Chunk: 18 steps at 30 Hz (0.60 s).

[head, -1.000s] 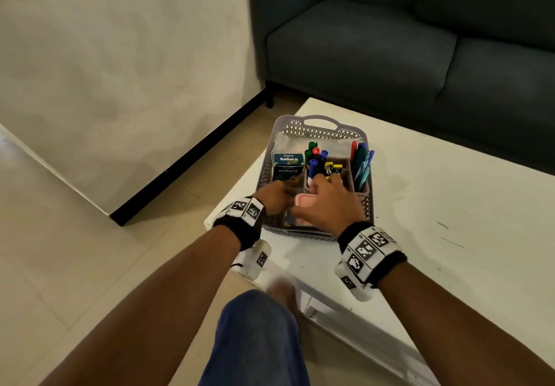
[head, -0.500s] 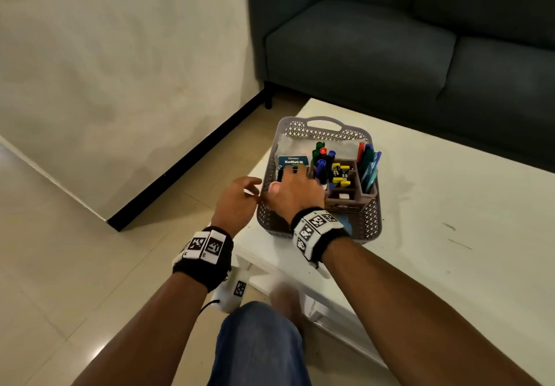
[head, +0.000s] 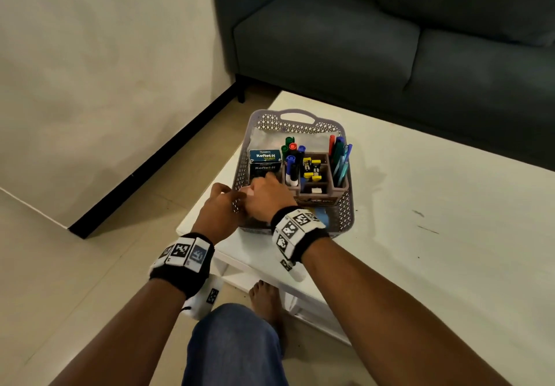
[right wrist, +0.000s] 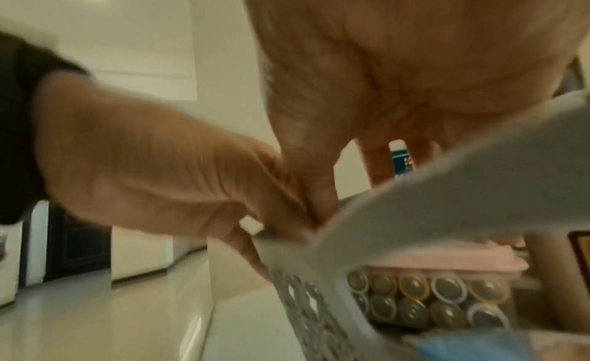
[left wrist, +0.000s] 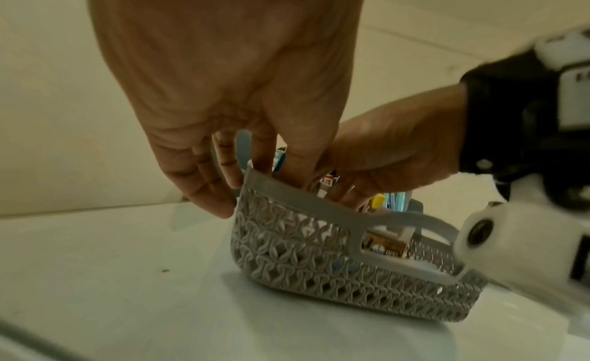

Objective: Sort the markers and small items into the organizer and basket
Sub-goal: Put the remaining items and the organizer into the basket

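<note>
Here, a grey perforated plastic basket [head: 342, 214] with loop handles sits near the front left corner of the white low table [head: 435, 220]. Inside it, toward the right, stands a brown compartmented organizer [head: 326, 189]: capped markers in green, red, blue and black [head: 292, 157] upright in its left section, small yellow-and-black items [head: 312, 168] in the middle, thin pens [head: 341, 157] leaning in the right. A blue box printed "Koflet-H" [head: 265, 160] stands in the basket's left part, outside the organizer. The left hand [head: 220, 208] grips the basket's near left rim, thumb inside and fingers down the outer wall. The right hand [head: 268, 195] reaches into the basket's near left part, fingers bent downward; what they hold, if anything, cannot be told. The right wrist view shows a pink-lidded clear case [right wrist: 447, 261] with round ends of small cylinders [right wrist: 431, 298] beneath it. A dark grey sofa [head: 390, 40] stands beyond the table.
</note>
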Tool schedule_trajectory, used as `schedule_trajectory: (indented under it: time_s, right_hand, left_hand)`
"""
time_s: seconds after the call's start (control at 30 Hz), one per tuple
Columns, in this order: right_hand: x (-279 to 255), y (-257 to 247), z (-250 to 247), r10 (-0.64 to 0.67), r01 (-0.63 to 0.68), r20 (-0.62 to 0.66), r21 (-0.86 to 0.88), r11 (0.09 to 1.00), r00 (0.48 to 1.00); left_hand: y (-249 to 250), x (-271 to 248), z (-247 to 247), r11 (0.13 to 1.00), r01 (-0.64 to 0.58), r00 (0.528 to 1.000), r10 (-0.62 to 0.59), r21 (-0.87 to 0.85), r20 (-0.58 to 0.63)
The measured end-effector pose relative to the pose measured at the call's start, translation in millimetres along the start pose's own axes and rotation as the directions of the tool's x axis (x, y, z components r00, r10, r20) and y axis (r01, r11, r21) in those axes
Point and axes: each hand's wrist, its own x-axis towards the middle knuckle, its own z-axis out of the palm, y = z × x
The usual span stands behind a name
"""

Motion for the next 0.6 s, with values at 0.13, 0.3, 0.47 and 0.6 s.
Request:
schedule_trajectory:
  time_s: [0.13, 0.3, 0.47, 0.6]
  right_hand:
    - [-18, 26, -12, 0.021, -0.019, -0.012, 0.149, 0.989, 1.000]
    - [-35, 82, -20, 0.148, -0.147, -0.003, -0.114, 0.982, 0.989]
    - [-46, 101, -16, 0.147, -0.115, 0.213, -0.154, 0.981, 0.966]
    - [-49, 105, -22, 0.137, -0.105, 0.211, -0.155, 0.982, 0.968]
  left_hand:
    - [0, 2, 6, 0.999, -0.009, 0.999, 0.012, 0.046, -0.051]
    - [4, 4, 5, 0.997, 0.039, 0.999, -0.038, 0.060, -0.026]
    - [3, -5, 5, 0.993, 0.041, 0.997, -0.033, 0.113, -0.064]
    - [6, -9, 4, 0.997, 0.073, 0.994, -0.071, 0.014, -0.088]
